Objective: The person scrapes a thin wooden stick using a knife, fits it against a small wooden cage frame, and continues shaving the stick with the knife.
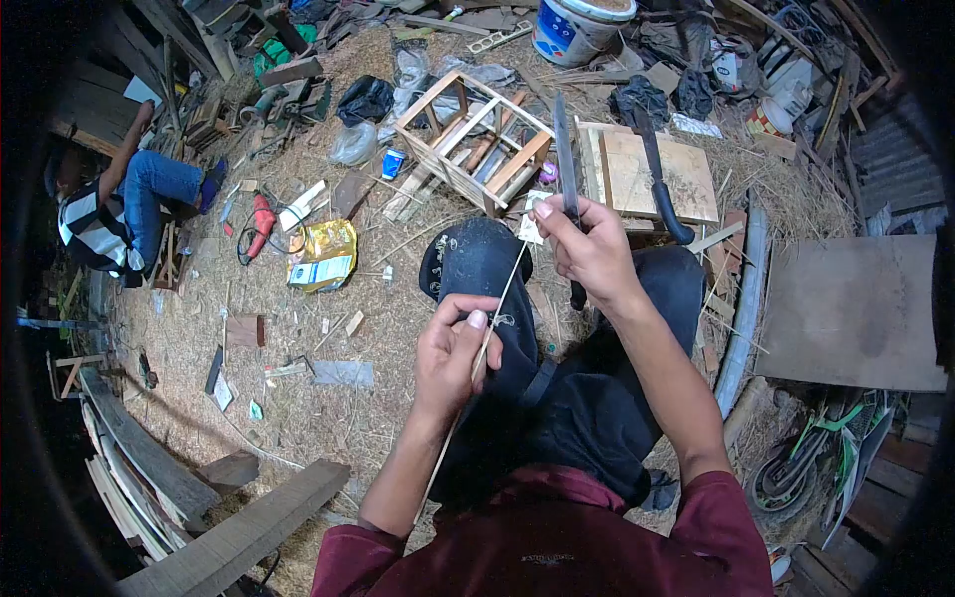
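Observation:
My left hand (456,350) is closed around a thin pale strip (510,289), which looks like split bamboo or wood. The strip slants from beside my right fingertips down past my left forearm. A small curled shaving (504,320) clings near my left thumb. My right hand (589,247) is closed on a long knife (567,159), its blade pointing up and away and its dark handle end showing below the palm. The right thumb and forefinger meet at the strip's upper end; whether they pinch it I cannot tell. Both hands are above my dark trousers (477,261).
Ahead stands a wooden frame (448,159). Right of it, a long black-handled tool (668,204) lies on a wooden board (696,184). A yellow packet (323,257) and a red power tool (261,227) lie on shavings. Another person (109,219) sits at left; a beam (259,517) is near.

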Tool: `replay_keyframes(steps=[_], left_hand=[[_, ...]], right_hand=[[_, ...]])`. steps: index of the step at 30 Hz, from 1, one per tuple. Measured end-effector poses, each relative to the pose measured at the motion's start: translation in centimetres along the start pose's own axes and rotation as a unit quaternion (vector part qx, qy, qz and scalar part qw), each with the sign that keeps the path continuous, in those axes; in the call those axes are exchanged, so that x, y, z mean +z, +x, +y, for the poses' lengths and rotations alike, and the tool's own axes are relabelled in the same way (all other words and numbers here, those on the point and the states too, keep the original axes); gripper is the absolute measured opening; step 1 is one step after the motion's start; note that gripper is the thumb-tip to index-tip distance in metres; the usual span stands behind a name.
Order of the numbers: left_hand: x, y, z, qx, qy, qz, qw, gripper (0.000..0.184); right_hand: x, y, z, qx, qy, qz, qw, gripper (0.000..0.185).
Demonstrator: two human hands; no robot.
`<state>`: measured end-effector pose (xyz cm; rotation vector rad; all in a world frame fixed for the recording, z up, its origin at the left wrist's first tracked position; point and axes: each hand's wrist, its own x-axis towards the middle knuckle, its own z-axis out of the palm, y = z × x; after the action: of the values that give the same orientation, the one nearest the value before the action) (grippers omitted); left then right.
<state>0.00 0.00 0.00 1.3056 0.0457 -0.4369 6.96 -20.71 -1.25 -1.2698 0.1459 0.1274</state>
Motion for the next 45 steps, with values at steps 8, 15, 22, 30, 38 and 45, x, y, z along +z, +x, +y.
replay_keyframes(steps=[8, 15, 22, 30, 38, 45], left_hand=[[-0.5, 1.4, -1.0, -0.051, 0.011, 0.051, 0.997, 0.026], [-1.7, 4.2, -2.3, -0.056, 0.019, 0.085, 0.995, 0.022], [-2.5, 5.3, -3.4, -0.06, 0.008, 0.095, 0.994, 0.016], [-2.5, 3.3, -3.0, -0.114, -0.021, 0.093, 0.989, 0.016], [-3.2, 5.6, -2.4, -0.134, -0.027, 0.085, 0.987, 0.018], [-3.1, 1.5, -3.3, -0.148, -0.051, 0.09, 0.984, 0.019]], right_hand=[[0.6, 0.5, 1.7, -0.292, -0.355, 0.063, 0.886, 0.034], [0.2, -2.9, 3.8, -0.204, -0.564, -0.179, 0.78, 0.057], [0.0, -3.1, 3.9, -0.215, -0.603, -0.192, 0.744, 0.073], [-0.5, -2.4, 4.5, -0.191, -0.599, -0.14, 0.765, 0.069], [0.0, -3.1, 4.3, -0.187, -0.576, -0.187, 0.773, 0.067], [-0.1, -2.9, 4.8, -0.178, -0.611, -0.118, 0.763, 0.066]])
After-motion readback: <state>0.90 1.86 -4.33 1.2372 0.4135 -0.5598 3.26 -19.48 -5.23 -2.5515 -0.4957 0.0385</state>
